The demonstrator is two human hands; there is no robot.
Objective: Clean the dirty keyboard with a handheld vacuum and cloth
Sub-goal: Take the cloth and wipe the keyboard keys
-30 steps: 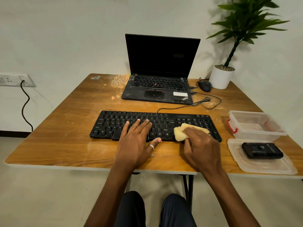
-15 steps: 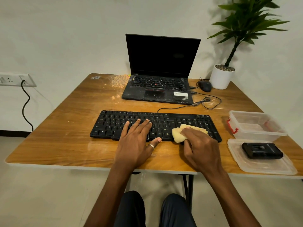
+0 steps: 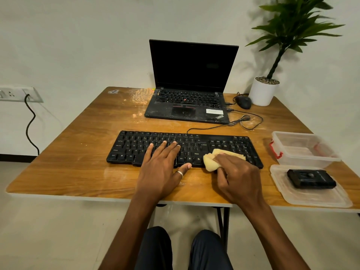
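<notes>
A black keyboard (image 3: 136, 147) lies across the middle of the wooden table (image 3: 68, 172). My left hand (image 3: 161, 168) rests flat on its middle keys, fingers straight, thumb at the front edge. My right hand (image 3: 239, 176) holds a folded yellow cloth (image 3: 210, 162) and presses it onto the keys at the lower right part of the keyboard. The cloth's left end sticks out past my fingers over the front edge. A black handheld vacuum (image 3: 310, 178) lies on a clear plastic lid (image 3: 315, 199) at the right.
An open black laptop (image 3: 192, 82) stands behind the keyboard, with a mouse (image 3: 243, 101) and loose cable to its right. A potted plant (image 3: 263, 92) is at the back right corner. A clear plastic box (image 3: 303, 151) sits right of the keyboard. Dusty smears mark the table's back.
My right hand has slid the cloth a little to the left along the keyboard's lower right keys. My left hand has stayed put.
</notes>
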